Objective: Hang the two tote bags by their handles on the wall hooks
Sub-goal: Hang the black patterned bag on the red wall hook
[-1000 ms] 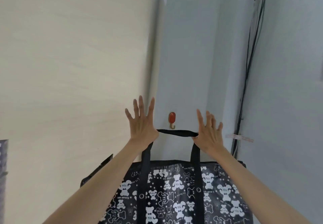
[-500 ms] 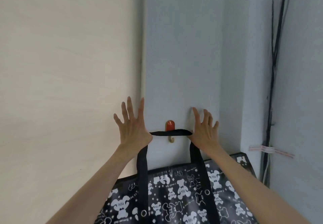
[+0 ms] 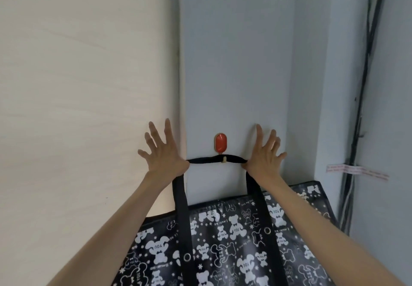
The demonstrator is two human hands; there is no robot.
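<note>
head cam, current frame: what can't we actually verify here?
- Second tote bag and second hook: not in the head view.
- Bottom of the black bear-print tote bag: cut off by the lower edge.
- Whether the black webbing handle sits fully in the red oval wall hook: its prong is small, partly covered by the strap.
- How the left hand and right hand pinch the strap: thumbs hidden behind the palms; fingers splayed.

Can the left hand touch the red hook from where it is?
Probably yes. The left hand is right beside the hook, with only bare wall between them. But it is holding up the bag's handle, so it might have to let go first.
</note>
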